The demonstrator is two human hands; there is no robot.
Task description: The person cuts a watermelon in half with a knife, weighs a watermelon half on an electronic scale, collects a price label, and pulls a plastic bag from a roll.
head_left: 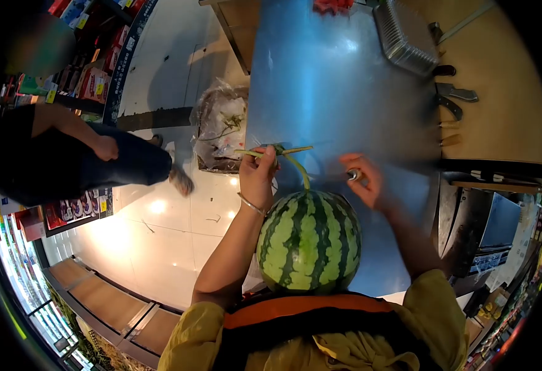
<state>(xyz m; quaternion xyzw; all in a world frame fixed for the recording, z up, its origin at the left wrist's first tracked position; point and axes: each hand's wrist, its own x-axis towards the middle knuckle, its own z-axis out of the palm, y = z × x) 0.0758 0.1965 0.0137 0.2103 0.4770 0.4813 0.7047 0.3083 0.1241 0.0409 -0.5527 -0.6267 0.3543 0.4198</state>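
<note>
Orange-banded apron (308, 304), watermelon (308, 244) on shiny table (339, 93) beside tiled floor (159, 216), left grip (268, 154) on stem (300, 168), right grip (358, 167) around metal-ended object (353, 175).

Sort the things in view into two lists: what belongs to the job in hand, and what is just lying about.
Seemingly in the job: watermelon, stem, left hand, right hand, the small object it holds, table.

Seemingly just lying about: clear boxes, knives, red item.

Striped watermelon (308, 242) below left hand (260, 170) gripping what looks like its stem (297, 166)
</note>
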